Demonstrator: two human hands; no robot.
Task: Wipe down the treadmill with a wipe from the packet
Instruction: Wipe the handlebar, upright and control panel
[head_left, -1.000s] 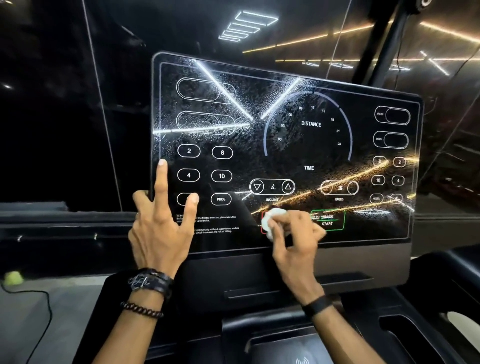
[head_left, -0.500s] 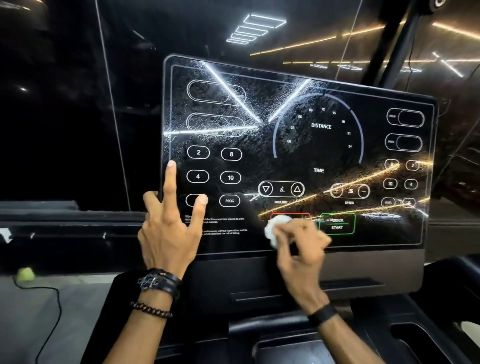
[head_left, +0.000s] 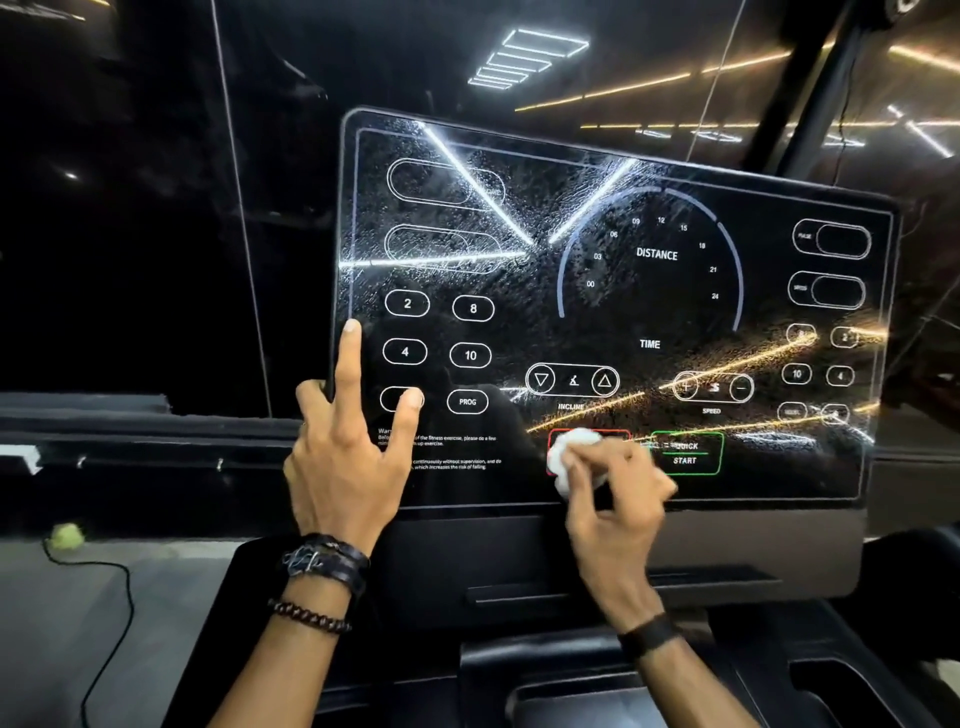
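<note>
At bottom edge of console screen (head_left: 613, 322), right hand (head_left: 618, 488) pinches balled wipe (head_left: 571, 454), pressing it on red button outline beside QUICK START. Compared with a second ago, wipe barely shifted: scrubbing one spot. Left hand (head_left: 343, 467) still braces screen's left edge, fingers straight, holding nothing. Upper glass streaky; I judge treadmill body not yet wiped.

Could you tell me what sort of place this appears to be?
Probably a gym at night. A glossy black treadmill console shows DISTANCE, INCLINE and SPEED controls; the right hand presses a crumpled white wipe on it, and dark glass behind mirrors strip ceiling lights.
</note>
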